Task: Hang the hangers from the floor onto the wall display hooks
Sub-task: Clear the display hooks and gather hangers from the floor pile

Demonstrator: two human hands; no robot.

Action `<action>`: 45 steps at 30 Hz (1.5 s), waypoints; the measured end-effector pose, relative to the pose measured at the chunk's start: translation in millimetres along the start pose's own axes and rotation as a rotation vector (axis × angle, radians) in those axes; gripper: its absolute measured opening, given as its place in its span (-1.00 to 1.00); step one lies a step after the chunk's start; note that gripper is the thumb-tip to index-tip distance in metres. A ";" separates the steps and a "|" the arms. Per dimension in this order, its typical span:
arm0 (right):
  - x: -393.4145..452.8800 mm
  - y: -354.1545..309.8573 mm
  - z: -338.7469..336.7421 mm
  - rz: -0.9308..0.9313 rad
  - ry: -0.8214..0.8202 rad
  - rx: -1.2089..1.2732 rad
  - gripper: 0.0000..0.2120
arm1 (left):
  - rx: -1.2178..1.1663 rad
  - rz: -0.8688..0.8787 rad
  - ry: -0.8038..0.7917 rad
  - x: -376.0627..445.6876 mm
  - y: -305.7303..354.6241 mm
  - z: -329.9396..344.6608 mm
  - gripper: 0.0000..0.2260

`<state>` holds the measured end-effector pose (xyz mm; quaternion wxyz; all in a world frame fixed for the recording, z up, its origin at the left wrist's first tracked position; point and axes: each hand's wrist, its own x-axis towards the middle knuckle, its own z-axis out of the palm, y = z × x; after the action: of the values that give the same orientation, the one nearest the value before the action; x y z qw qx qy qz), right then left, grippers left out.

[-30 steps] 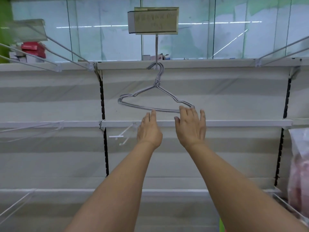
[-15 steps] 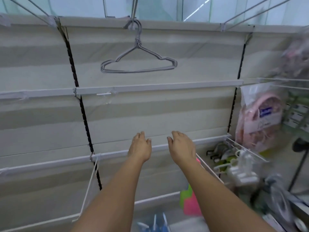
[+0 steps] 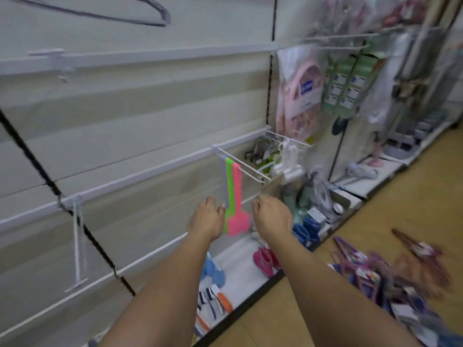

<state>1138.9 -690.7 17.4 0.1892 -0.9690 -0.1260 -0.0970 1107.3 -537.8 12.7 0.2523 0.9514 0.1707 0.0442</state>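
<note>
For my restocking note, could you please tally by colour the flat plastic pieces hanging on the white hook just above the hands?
Pink plastic piece: 1
Green plastic piece: 1
Pale blue plastic piece: 1
Total: 3, all hanging side by side on the white hook.

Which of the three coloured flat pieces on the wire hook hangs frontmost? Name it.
The pink piece. It hangs outermost on the white wire hook, in front of the green one and the pale blue one nearest the wall.
</note>
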 end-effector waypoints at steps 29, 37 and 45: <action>-166.9 470.2 -59.0 0.932 -0.058 -0.064 -0.68 | 0.030 0.461 -0.617 -106.1 331.2 363.3 -0.52; -173.8 543.4 -50.2 1.066 -0.059 -0.050 -0.70 | 0.069 0.538 -0.719 -103.6 384.4 437.6 -0.55; -142.8 604.9 -24.7 1.173 -0.119 0.082 -0.69 | 0.081 0.543 -0.829 -51.6 412.2 508.7 -0.51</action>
<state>1169.8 -1272.4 -200.8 0.2413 -0.8725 0.4167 0.0831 1270.3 -1128.0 -225.0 0.2413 0.9081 -0.1962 -0.2805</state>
